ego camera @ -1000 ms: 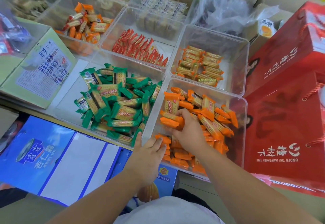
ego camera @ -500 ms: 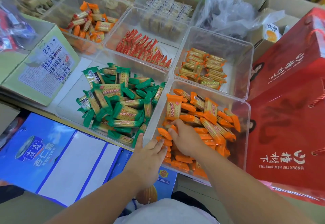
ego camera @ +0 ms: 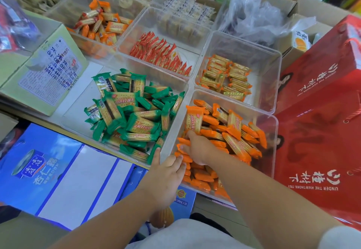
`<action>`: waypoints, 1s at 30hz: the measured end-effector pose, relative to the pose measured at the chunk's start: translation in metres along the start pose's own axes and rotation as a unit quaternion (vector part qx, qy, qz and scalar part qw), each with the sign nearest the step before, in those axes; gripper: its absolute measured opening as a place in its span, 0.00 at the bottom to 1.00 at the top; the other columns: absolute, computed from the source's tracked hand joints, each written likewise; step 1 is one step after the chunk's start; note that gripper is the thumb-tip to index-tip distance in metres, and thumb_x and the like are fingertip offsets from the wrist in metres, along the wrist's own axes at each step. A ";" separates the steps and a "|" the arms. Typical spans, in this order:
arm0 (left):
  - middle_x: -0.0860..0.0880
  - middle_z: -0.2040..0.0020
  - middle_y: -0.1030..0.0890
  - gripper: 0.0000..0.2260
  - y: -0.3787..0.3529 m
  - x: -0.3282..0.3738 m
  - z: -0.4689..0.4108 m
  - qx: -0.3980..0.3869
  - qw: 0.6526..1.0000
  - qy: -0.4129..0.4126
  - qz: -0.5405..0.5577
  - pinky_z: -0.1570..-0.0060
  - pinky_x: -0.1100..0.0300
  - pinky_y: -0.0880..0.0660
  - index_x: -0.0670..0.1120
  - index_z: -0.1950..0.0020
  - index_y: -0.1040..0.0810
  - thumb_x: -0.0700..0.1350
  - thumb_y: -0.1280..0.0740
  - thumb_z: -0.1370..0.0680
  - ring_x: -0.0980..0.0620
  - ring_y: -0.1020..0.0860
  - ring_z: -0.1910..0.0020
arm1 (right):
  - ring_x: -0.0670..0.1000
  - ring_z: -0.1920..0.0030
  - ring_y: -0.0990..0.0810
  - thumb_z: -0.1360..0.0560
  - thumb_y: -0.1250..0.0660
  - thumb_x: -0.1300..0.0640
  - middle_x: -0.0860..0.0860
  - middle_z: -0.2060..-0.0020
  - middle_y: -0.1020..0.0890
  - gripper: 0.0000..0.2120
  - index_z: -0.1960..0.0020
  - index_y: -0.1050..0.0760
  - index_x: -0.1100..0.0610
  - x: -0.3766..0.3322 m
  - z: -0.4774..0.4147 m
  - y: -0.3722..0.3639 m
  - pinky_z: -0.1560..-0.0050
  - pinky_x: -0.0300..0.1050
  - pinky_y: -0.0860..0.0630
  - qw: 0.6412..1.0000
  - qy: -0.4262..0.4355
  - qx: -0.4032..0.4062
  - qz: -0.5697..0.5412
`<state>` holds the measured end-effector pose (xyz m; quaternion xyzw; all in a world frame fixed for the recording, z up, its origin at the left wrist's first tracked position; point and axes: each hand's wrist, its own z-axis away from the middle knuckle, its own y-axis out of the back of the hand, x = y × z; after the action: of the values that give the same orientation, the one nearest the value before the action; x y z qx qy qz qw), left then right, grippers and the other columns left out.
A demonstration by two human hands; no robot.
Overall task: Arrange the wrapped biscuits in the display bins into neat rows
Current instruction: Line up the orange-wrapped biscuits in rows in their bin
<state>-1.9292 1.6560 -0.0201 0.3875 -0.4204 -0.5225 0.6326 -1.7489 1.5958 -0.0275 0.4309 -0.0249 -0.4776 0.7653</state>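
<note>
Orange-wrapped biscuits [ego camera: 234,131] lie in a loose heap in the near right clear bin [ego camera: 272,143]; some are stacked flat along its near left side. My right hand [ego camera: 197,147] is inside this bin, thumb and curled fingers around a few orange packs at the left of the stack. My left hand [ego camera: 166,174] rests on the bin's near left corner with straight fingers, the fingertips touching the orange packs. Green-wrapped biscuits [ego camera: 132,116] lie jumbled in the neighbouring left bin [ego camera: 76,112].
Behind stand bins of yellow packs [ego camera: 226,78], red packs [ego camera: 162,53] and mixed orange packs [ego camera: 101,24]. Tall red gift boxes [ego camera: 322,112] stand right against the bins. A blue carton [ego camera: 48,166] lies below the shelf edge, a pale green carton [ego camera: 45,69] at the left.
My right hand has drawn back from the middle of the orange heap to the stack at the bin's near left. My left hand has edged forward onto the bin's corner.
</note>
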 end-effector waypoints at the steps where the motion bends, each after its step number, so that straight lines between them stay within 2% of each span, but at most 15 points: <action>1: 0.43 0.18 0.48 0.38 0.001 0.000 0.000 0.000 1.000 -0.006 -0.010 0.31 0.28 0.68 0.44 0.19 0.49 0.52 0.34 0.23 0.45 0.51 0.21 | 0.55 0.52 0.23 0.17 0.38 0.47 0.56 0.45 0.19 0.18 0.32 0.34 0.54 0.001 0.001 -0.002 0.64 0.45 0.32 1.000 0.015 0.009 0.010; 4: 0.40 0.20 0.45 0.38 0.007 -0.003 0.001 0.010 0.998 -0.042 -0.039 0.31 0.27 0.69 0.42 0.19 0.48 0.59 0.36 0.22 0.41 0.48 0.21 | 0.58 0.44 0.21 0.17 0.38 0.47 0.55 0.42 0.20 0.17 0.32 0.32 0.52 0.000 0.008 -0.003 0.53 0.49 0.26 0.997 0.051 0.029 0.043; 6: 0.40 0.24 0.36 0.38 0.015 -0.009 0.001 0.040 0.995 -0.079 -0.039 0.28 0.30 0.65 0.42 0.22 0.39 0.66 0.40 0.23 0.40 0.42 0.23 | 0.57 0.43 0.22 0.17 0.40 0.45 0.54 0.40 0.21 0.18 0.31 0.30 0.52 -0.002 0.015 -0.001 0.48 0.51 0.23 0.993 0.069 0.041 0.085; 8: 0.42 0.30 0.28 0.38 0.022 -0.015 -0.004 0.102 0.988 -0.113 -0.026 0.24 0.35 0.58 0.42 0.27 0.30 0.70 0.44 0.24 0.41 0.34 0.27 | 0.56 0.44 0.21 0.17 0.42 0.44 0.52 0.42 0.20 0.16 0.34 0.26 0.50 -0.001 0.026 0.004 0.49 0.52 0.21 0.987 0.080 0.077 0.113; 10: 0.44 0.34 0.25 0.36 0.027 -0.020 -0.014 0.137 0.984 -0.115 -0.010 0.24 0.40 0.49 0.43 0.30 0.26 0.70 0.44 0.24 0.41 0.30 0.31 | 0.54 0.48 0.19 0.18 0.41 0.45 0.50 0.47 0.17 0.14 0.39 0.23 0.48 0.004 0.037 0.012 0.54 0.50 0.21 0.977 0.079 0.174 0.092; 11: 0.43 0.33 0.26 0.36 0.030 -0.021 -0.020 0.130 0.986 -0.100 -0.004 0.23 0.40 0.48 0.43 0.30 0.27 0.70 0.44 0.23 0.41 0.30 0.30 | 0.54 0.48 0.19 0.19 0.39 0.46 0.50 0.49 0.17 0.12 0.40 0.22 0.49 0.007 0.042 0.018 0.54 0.49 0.21 0.965 0.081 0.241 0.060; 13: 0.41 0.23 0.34 0.40 0.030 -0.023 -0.031 0.095 0.993 -0.065 -0.002 0.22 0.41 0.56 0.42 0.23 0.34 0.71 0.48 0.22 0.40 0.38 0.24 | 0.51 0.45 0.22 0.22 0.33 0.50 0.50 0.47 0.17 0.13 0.39 0.21 0.52 0.011 0.046 0.033 0.47 0.46 0.24 0.925 0.096 0.366 -0.022; 15: 0.41 0.19 0.43 0.43 0.024 -0.023 -0.039 0.072 0.996 -0.053 -0.002 0.23 0.40 0.64 0.41 0.20 0.42 0.72 0.52 0.23 0.41 0.46 0.21 | 0.50 0.40 0.25 0.25 0.28 0.50 0.49 0.43 0.19 0.19 0.35 0.23 0.53 0.013 0.037 0.050 0.40 0.45 0.28 0.899 0.117 0.418 -0.058; 17: 0.41 0.21 0.37 0.43 0.018 -0.024 -0.042 0.070 0.996 -0.055 0.000 0.23 0.38 0.60 0.41 0.21 0.39 0.72 0.50 0.23 0.42 0.41 0.22 | 0.50 0.36 0.26 0.29 0.25 0.47 0.49 0.39 0.20 0.27 0.33 0.25 0.52 0.010 0.018 0.067 0.37 0.47 0.29 0.921 0.121 0.368 -0.044; 19: 0.43 0.26 0.29 0.41 0.014 -0.025 -0.043 0.088 0.994 -0.062 0.003 0.23 0.37 0.55 0.41 0.23 0.33 0.71 0.46 0.24 0.44 0.35 0.26 | 0.53 0.36 0.26 0.31 0.23 0.45 0.50 0.38 0.21 0.30 0.32 0.26 0.51 0.003 -0.002 0.073 0.40 0.48 0.27 0.959 0.103 0.263 -0.025; 21: 0.45 0.29 0.27 0.40 0.012 -0.025 -0.044 0.100 0.993 -0.063 0.004 0.23 0.37 0.53 0.41 0.25 0.30 0.71 0.45 0.24 0.45 0.33 0.28 | 0.56 0.39 0.26 0.31 0.24 0.45 0.50 0.44 0.20 0.24 0.38 0.23 0.50 -0.003 -0.018 0.069 0.44 0.49 0.25 0.975 0.087 0.204 0.019; 23: 0.45 0.28 0.27 0.40 0.012 -0.025 -0.045 0.092 0.994 -0.059 0.000 0.23 0.38 0.53 0.42 0.25 0.30 0.71 0.45 0.25 0.45 0.33 0.28 | 0.57 0.43 0.26 0.30 0.27 0.45 0.49 0.51 0.19 0.16 0.44 0.21 0.49 -0.009 -0.026 0.066 0.47 0.52 0.24 0.973 0.076 0.202 0.079; 26: 0.46 0.26 0.29 0.40 0.013 -0.026 -0.045 0.078 0.995 -0.057 -0.004 0.23 0.38 0.55 0.43 0.24 0.32 0.71 0.46 0.25 0.45 0.35 0.27 | 0.56 0.49 0.23 0.29 0.29 0.47 0.50 0.57 0.21 0.10 0.52 0.21 0.50 -0.015 -0.028 0.066 0.53 0.51 0.21 0.967 0.084 0.187 0.150; 28: 0.46 0.26 0.28 0.39 0.013 -0.026 -0.044 0.077 0.995 -0.055 -0.005 0.23 0.38 0.55 0.44 0.24 0.31 0.70 0.45 0.24 0.45 0.34 0.27 | 0.55 0.51 0.21 0.28 0.29 0.49 0.51 0.57 0.22 0.09 0.50 0.20 0.50 -0.013 -0.028 0.069 0.54 0.51 0.21 0.956 0.107 0.168 0.213; 30: 0.47 0.27 0.28 0.37 0.014 -0.025 -0.044 0.082 0.995 -0.056 -0.003 0.23 0.38 0.54 0.44 0.24 0.31 0.68 0.44 0.24 0.46 0.33 0.28 | 0.55 0.48 0.22 0.27 0.28 0.47 0.51 0.51 0.21 0.15 0.42 0.20 0.49 -0.006 -0.023 0.069 0.50 0.51 0.22 0.953 0.121 0.153 0.233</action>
<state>-1.8862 1.6850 -0.0257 0.4096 -0.4958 -0.5091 0.5720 -1.6926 1.6270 0.0071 0.5793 -0.1048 -0.2208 0.7776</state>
